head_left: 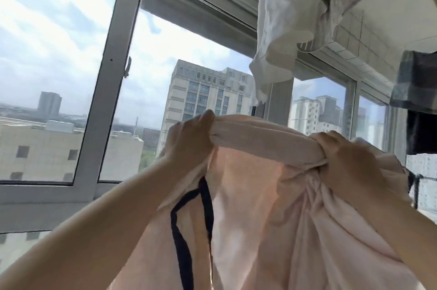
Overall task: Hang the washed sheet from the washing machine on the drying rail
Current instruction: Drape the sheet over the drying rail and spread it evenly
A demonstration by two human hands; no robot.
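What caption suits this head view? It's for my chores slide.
Both hands, left and right, grip a bunched pink sheet raised before a high-rise window.

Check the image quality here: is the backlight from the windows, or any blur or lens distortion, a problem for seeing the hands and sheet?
Head view: bright sky through the window backlights the scene, the pink sheet glowing translucent; left hand and right hand remain readable, slightly soft; window frames lean and bow from the wide-angle lens; hanging white laundry is soft-edged.

the pale pink sheet (248, 207), edged with a dark blue trim (179, 237), is bunched into a taut roll along its top, the rest hanging in folds.
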